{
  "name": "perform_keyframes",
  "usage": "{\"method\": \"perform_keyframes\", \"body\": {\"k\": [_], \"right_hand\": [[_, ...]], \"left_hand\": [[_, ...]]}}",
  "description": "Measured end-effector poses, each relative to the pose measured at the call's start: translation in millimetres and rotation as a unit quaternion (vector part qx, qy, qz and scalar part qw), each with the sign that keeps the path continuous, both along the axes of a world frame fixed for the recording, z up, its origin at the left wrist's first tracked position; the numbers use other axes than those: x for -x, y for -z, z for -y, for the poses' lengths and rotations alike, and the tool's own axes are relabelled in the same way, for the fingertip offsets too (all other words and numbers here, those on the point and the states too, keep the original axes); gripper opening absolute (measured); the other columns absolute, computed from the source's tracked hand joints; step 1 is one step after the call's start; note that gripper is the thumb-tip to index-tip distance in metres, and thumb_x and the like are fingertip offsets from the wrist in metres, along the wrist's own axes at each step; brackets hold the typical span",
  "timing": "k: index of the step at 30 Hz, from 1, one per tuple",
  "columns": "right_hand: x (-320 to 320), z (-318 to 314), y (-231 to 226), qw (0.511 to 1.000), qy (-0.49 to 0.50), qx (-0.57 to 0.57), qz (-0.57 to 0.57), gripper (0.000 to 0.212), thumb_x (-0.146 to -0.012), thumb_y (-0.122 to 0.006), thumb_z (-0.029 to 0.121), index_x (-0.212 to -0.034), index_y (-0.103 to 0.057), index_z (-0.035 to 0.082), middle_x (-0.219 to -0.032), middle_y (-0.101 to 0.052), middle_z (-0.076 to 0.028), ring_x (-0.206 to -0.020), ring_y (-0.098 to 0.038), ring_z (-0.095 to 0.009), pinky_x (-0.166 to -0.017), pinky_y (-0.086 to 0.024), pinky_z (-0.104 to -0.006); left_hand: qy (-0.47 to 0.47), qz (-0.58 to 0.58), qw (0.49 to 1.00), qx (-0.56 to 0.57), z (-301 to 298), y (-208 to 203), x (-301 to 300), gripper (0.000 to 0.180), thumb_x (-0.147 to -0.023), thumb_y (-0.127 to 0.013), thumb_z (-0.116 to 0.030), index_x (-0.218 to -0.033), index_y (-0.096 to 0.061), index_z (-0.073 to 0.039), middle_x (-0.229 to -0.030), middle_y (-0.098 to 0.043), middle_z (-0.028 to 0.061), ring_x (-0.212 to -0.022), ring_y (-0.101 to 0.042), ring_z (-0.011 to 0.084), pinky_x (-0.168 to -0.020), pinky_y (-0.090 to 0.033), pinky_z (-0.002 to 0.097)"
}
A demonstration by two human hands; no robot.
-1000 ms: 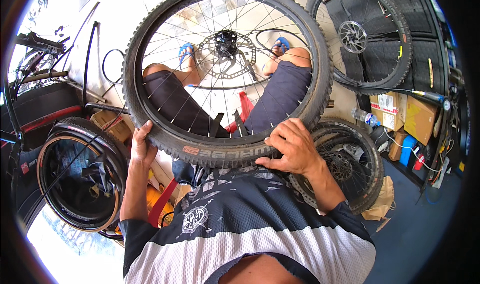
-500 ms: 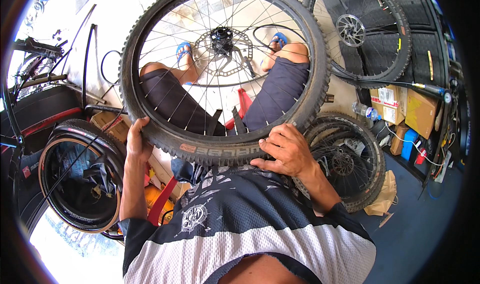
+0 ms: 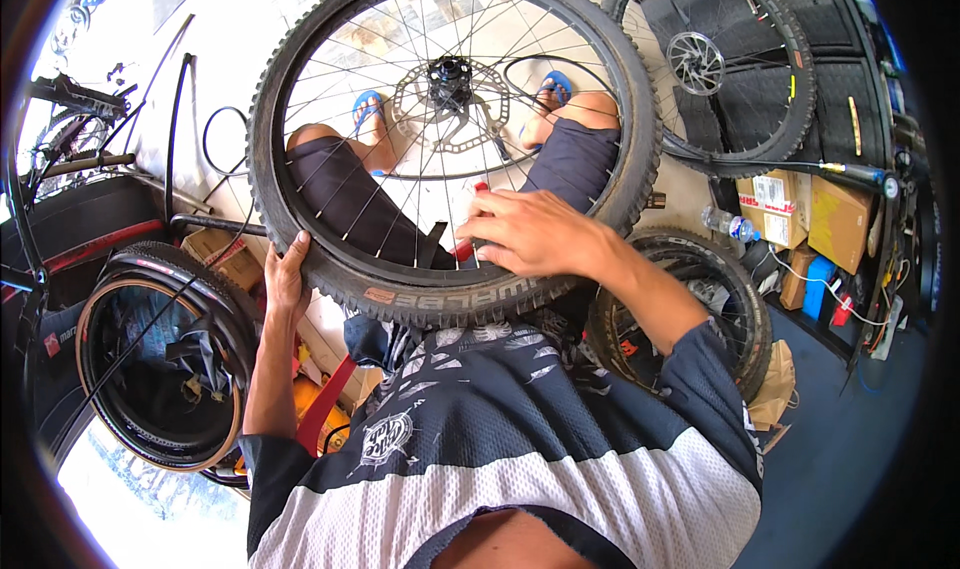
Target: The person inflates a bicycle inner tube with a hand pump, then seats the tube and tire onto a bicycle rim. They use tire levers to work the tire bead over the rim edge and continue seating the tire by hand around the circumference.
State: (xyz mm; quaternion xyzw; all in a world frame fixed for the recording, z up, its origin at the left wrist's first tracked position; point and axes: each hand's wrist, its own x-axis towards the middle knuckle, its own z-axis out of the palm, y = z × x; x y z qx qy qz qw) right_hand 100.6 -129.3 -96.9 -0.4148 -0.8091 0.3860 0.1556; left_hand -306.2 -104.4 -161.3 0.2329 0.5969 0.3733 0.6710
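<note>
Background wheels [image 3: 683,314] and boxes [image 3: 838,224] flank left fingers [image 3: 292,256] clamped on tire [image 3: 430,305]; right fingers [image 3: 487,231] curl, grip unclear.

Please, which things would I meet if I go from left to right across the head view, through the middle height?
Tan-sidewall bicycle tire, left hand, right hand, clear plastic bottle, blue box.

Bright daylight, blown out on the left
Glare whitens the pale floor [image 3: 225,64] and the lower-left edge; the blue floor [image 3: 830,449] at right sits dimmer. Fisheye curvature bends the outer edges, and a black vignette rings the view.
</note>
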Motion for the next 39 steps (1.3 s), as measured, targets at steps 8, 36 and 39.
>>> {"method": "perform_keyframes", "body": {"k": [8,36,39], "right_hand": [[-15,-30,11,0.971,-0.120,0.199,0.062,0.021,-0.102,-0.063,0.031,-0.117,-0.072,0.020,-0.119,-0.066,-0.007,-0.109,-0.068,-0.032,-0.094,-0.053,-0.0492],[-8,57,-12,0.954,0.213,-0.171,0.126,0.027,-0.096,-0.074,0.027,-0.079,-0.061,0.010,-0.070,-0.057,-0.004,-0.068,-0.058,-0.023,-0.064,-0.049,-0.0377],[-10,59,-14,0.963,0.199,-0.154,0.093,0.038,-0.096,-0.075,0.036,-0.073,-0.059,0.010,-0.067,-0.054,-0.004,-0.066,-0.056,-0.023,-0.063,-0.046,-0.0373]], "left_hand": [[0.045,-0.077,0.996,0.026,-1,-18,5,0.067,-0.097,-0.080,-0.025,-0.147,-0.044,0.002,-0.123,-0.069,0.0173,-0.108,-0.072,0.0288,-0.097,-0.060,0.0433],[0.759,-0.344,0.466,-0.298,-57,-132,-57,0.057,-0.068,-0.091,-0.044,-0.115,-0.077,-0.013,-0.096,-0.073,0.0053,-0.099,-0.067,0.0273,-0.093,-0.049,0.0410],[0.776,-0.355,0.464,-0.238,-58,-134,-62,0.057,-0.070,-0.091,-0.046,-0.115,-0.080,-0.012,-0.091,-0.076,0.0085,-0.099,-0.068,0.0294,-0.096,-0.050,0.0409]]}}
